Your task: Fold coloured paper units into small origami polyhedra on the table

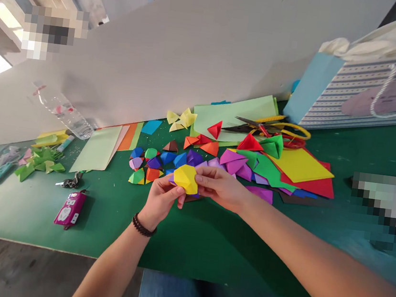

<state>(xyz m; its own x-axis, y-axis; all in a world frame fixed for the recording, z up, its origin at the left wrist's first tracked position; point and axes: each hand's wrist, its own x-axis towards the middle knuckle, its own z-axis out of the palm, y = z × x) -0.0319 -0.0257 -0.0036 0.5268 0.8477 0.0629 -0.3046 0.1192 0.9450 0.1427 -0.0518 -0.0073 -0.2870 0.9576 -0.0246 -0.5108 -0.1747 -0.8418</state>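
Note:
A faceted yellow folded paper piece (pixel 186 178) is held up over the green table between both hands. My left hand (pixel 163 195) pinches its lower left side, with a bit of purple showing by the fingers. From the right, my right hand (pixel 220 186) grips its edge between thumb and fingers. Just beyond the hands lie small multicoloured folded paper shapes (pixel 137 176), blue and purple folded pieces (pixel 194 157), and red and orange ones (pixel 210 147). Purple folded paper (pixel 233 160) and green folded paper (pixel 269 171) sit to the right.
Scissors (pixel 247 125) lie on pale green sheets (pixel 239 108) at the back. Yellow and red sheets (pixel 304 166) are stacked right, before a striped paper bag (pixel 371 92). A magenta packet (pixel 70 208), keys (pixel 71 181), green scraps (pixel 40 163) and a plastic bottle (pixel 63 110) are left.

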